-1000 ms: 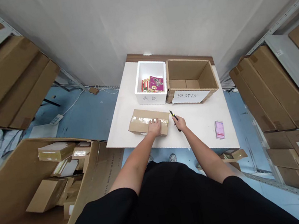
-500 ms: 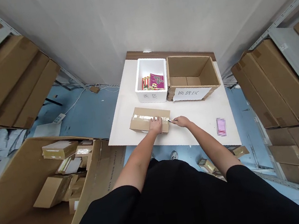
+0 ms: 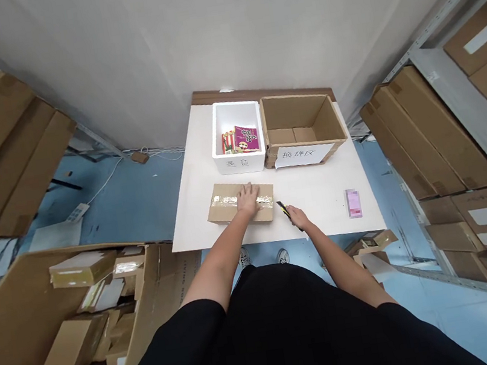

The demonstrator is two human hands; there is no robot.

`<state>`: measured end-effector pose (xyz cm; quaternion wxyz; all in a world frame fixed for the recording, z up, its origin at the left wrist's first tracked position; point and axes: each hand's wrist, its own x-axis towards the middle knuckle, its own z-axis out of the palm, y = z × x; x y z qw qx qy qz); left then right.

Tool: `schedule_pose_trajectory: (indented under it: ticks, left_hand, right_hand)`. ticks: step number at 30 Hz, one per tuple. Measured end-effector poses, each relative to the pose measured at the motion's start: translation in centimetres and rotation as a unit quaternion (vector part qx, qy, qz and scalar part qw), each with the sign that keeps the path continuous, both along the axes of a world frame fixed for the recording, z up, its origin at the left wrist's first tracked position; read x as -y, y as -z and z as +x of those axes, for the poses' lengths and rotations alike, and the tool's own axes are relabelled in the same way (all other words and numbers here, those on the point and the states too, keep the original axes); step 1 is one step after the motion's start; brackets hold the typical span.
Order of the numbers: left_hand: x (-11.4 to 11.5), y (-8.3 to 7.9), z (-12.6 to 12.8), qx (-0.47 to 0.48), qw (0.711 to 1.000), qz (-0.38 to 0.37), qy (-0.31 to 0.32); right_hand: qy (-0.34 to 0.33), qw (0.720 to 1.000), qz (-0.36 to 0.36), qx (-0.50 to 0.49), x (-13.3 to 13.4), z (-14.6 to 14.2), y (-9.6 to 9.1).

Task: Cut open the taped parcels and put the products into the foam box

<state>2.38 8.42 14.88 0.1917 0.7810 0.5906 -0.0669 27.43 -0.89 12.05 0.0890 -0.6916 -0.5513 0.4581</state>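
Observation:
A taped brown cardboard box [image 3: 226, 203] lies near the front of the white table [image 3: 323, 195]. On top of it rests my left hand [image 3: 248, 199], spread out with the fingers apart. To the right of the box, my right hand [image 3: 297, 216] is closed around a black and yellow utility knife [image 3: 283, 209]. The blade points up and left, a little apart from the box's right end. Clear tape runs along the middle of the box top.
At the back of the table stand a white foam box [image 3: 240, 163] holding colourful packets [image 3: 246, 138] and an open carton [image 3: 300, 104] with a paper label. A blurred pink item [image 3: 353, 204] lies at right. A large carton [image 3: 148, 282] of parcels stands on the left; shelves flank both sides.
My right hand has drawn the knife away from the box's right end, and the blade now shows. My left hand has spread flatter on the box top. The whole view has shifted slightly.

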Motion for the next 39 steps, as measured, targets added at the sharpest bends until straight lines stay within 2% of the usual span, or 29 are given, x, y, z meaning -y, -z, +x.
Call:
schedule_pose_trajectory:
  ticks: [5, 7, 9, 13, 17, 23, 30, 39]
  left_hand:
    - [-3.6, 1.6, -0.5, -0.016, 0.997, -0.047, 0.061]
    - [-4.0, 2.3, -1.2, 0.003, 0.995, -0.036, 0.089]
    - [-3.7, 3.0, -2.0, 0.031, 0.993, 0.006, 0.110]
    - [-2.0, 4.0, -2.8, 0.066, 0.987, 0.096, 0.110]
    - [-1.3, 4.5, -2.7, 0.073, 0.982, 0.140, 0.107]
    - [-1.4, 4.7, -2.5, 0.082, 0.976, 0.164, 0.115]
    - [-0.3, 5.1, -2.2, 0.100, 0.975, 0.173, 0.098]
    - [0.1, 4.5, -2.0, 0.096, 0.978, 0.164, 0.085]
  right_hand:
    - [-0.087, 0.990, 0.091, 0.068, -0.4, -1.3, -1.6]
    - [-0.118, 0.981, 0.104, 0.111, -0.4, -1.9, -2.2]
    - [-0.130, 0.974, 0.101, 0.155, -0.2, -2.6, -2.7]
    - [-0.121, 0.966, 0.092, 0.208, 0.1, -4.1, -3.3]
    - [-0.099, 0.962, 0.079, 0.242, 0.0, -5.7, -3.8]
    - [-0.062, 0.959, 0.040, 0.275, 0.3, -7.0, -4.0]
    - [-0.006, 0.957, 0.028, 0.289, 1.7, -8.0, -3.5]
    - [0.001, 0.956, 0.021, 0.293, 1.7, -8.7, -3.4]
